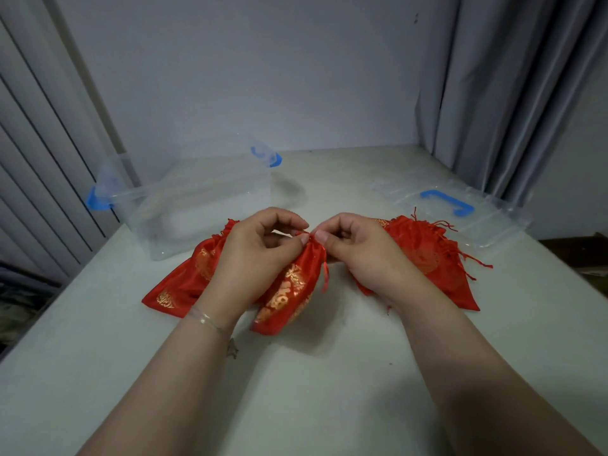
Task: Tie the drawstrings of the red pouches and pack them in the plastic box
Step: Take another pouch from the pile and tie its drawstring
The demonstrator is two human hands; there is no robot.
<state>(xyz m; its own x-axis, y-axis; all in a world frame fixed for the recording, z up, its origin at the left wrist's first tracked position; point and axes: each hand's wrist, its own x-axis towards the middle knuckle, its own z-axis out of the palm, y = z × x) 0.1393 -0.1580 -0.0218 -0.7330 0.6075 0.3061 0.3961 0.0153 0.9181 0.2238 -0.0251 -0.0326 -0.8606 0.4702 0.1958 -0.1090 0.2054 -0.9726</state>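
A red pouch with gold print [288, 291] lies at the table's middle with its mouth gathered. My left hand [253, 255] and my right hand [358, 255] both pinch its thin red drawstring [304, 233] at the gathered neck, fingertips nearly touching. One loose string end hangs down the pouch's right side. Another red pouch [184, 278] lies flat to the left, partly under my left hand. A heap of red pouches [427, 258] with loose strings lies to the right, behind my right hand. The clear plastic box [204, 205] with blue clips stands open at the back left.
The box's clear lid [460, 209] with a blue handle lies flat at the back right. A grey curtain [493, 93] hangs along the right. The white table [296, 390] ends at a wall behind and drops off at its left edge.
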